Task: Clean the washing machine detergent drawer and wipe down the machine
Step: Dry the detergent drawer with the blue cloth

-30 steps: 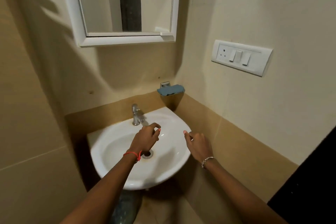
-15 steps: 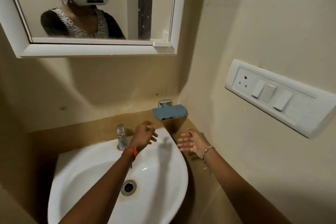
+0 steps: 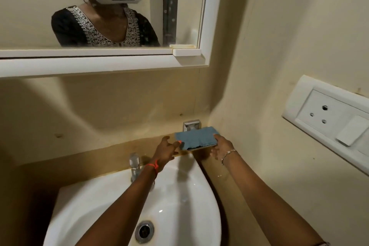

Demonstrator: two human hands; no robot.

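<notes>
Above the sink's (image 3: 79,205) back corner, a blue cloth (image 3: 196,138) lies on a wall holder (image 3: 191,125). The right hand (image 3: 221,147) grips its right end. The left hand (image 3: 164,151) touches its left edge; I can't tell whether it is gripping.

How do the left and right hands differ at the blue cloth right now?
The left hand wears a red thread at the wrist; the right hand wears a metal bracelet. The left hand spreads its fingers, one fingertip at the left edge of the blue cloth; the right hand lies at its right end, thumb on top, grip unclear. Both reach over the sink to the cloth.
</notes>
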